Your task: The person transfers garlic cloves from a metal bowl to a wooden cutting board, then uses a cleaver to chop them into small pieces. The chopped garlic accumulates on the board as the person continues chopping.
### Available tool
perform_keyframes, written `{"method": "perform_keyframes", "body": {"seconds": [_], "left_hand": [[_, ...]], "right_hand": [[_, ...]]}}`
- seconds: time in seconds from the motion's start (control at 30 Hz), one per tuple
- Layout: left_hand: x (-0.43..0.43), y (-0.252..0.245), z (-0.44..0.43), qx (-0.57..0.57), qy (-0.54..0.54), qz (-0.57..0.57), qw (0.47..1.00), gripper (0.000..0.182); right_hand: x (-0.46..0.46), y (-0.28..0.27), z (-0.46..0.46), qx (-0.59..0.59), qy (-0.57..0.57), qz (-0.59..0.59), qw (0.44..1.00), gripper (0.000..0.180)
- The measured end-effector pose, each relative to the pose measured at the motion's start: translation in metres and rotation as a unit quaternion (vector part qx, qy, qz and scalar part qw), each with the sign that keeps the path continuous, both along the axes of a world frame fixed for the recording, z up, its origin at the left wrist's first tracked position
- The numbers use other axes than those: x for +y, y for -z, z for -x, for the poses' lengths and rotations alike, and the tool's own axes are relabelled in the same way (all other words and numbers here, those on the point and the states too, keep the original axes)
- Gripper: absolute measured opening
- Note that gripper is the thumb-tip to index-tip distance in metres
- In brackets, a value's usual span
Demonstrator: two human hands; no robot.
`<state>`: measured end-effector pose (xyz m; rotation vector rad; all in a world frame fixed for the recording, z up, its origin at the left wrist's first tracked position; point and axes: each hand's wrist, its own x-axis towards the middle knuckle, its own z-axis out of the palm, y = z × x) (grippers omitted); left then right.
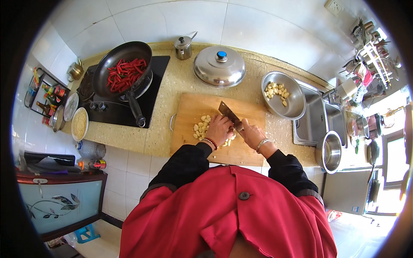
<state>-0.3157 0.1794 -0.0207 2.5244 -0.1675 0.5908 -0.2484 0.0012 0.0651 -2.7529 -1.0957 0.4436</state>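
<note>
My right hand (254,133) grips the handle of a cleaver (229,113). Its broad blade points up and to the left over a wooden cutting board (190,104). My left hand (219,130) is curled low over the board, with its fingers right beside the blade; what lies under the fingertips is hidden. Peeled garlic cloves (200,126) are gathered to the left of that hand. Garlic pieces (228,142) lie just below its fingers, between my two hands. Further right, a steel bowl (295,103) holds more peeled garlic cloves (276,90).
A black frying pan (100,84) of red chillies (125,74) sits on the cooktop (145,109), handle towards me. Behind the board are a domed steel lid (219,72) and a wire rack (255,64). A sink (309,125) lies right, with a steel pot (329,151) by its front edge.
</note>
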Motion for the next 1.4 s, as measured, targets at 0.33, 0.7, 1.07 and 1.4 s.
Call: {"method": "perform_keyframes", "body": {"seconds": [0.33,0.7,1.07,1.4], "left_hand": [[0.003,-0.005,0.002,-0.076,0.007,0.020,0.997,0.020],[0.021,-0.008,0.011,-0.067,0.020,0.034,0.997,0.026],[0.031,-0.019,0.022,-0.023,0.080,-0.010,0.997,0.045],[0.021,-0.006,0.017,-0.016,0.016,0.008,1.000,0.048]], "right_hand": [[-0.002,0.018,0.008,0.014,0.052,-0.040,0.998,0.035],[0.006,-0.001,0.002,-0.018,-0.035,-0.002,0.999,0.023],[0.007,0.016,0.014,-0.019,-0.010,-0.017,1.000,0.023],[0.005,0.003,0.006,-0.063,-0.033,0.009,0.997,0.023]]}}
